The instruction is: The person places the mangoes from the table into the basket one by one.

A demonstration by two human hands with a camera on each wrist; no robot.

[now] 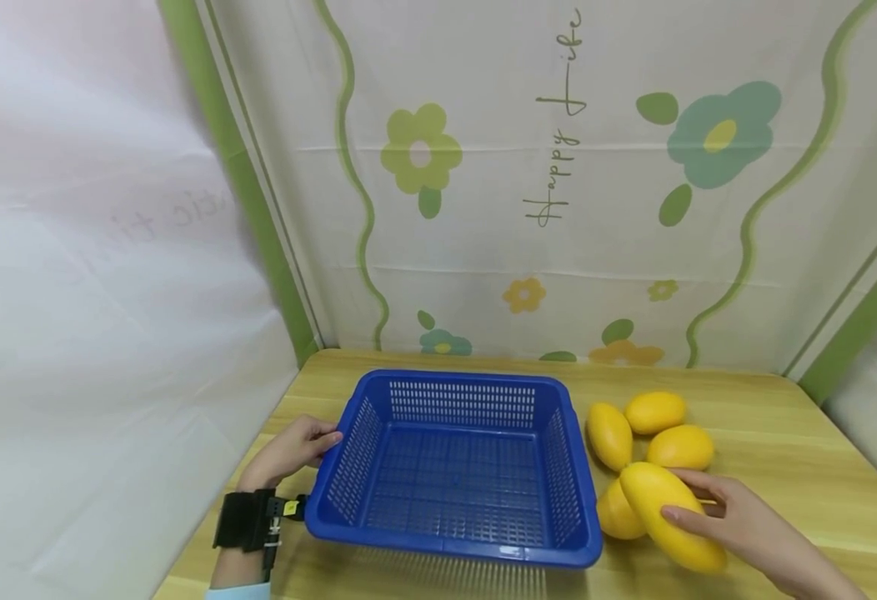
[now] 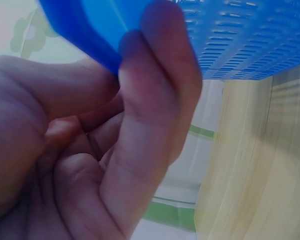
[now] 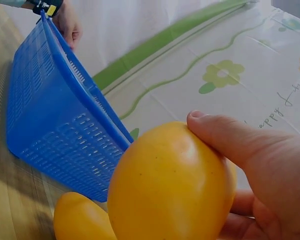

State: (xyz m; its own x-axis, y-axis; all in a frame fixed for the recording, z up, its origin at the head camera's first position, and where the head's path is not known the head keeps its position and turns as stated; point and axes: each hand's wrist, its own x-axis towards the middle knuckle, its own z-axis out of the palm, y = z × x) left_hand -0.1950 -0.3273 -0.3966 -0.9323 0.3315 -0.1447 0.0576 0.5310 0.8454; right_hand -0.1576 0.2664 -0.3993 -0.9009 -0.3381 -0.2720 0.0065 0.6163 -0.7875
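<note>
A blue plastic basket [image 1: 453, 546] with slotted walls stands on the table, nothing inside it. My left hand [image 1: 292, 450] pinches its left rim between thumb and fingers, as the left wrist view shows close up. On the basket's right, my right hand [image 1: 739, 517] grips a yellow mango [image 3: 172, 185], thumb on one side and fingers on the other. The held mango partly covers another mango [image 1: 617, 510] on the table. Beyond it lie more mangoes: one by the basket wall [image 1: 609, 435], one at the back [image 1: 656, 412] and one to the right [image 1: 681, 448].
The wood-grain table [image 1: 799, 450] runs back to a white cloth wall [image 1: 483, 233] with printed flowers. More white cloth [image 1: 108, 333] hangs along the left side, edged by a green band [image 1: 239, 171]. A black wrist strap [image 1: 242, 521] sits on the left forearm.
</note>
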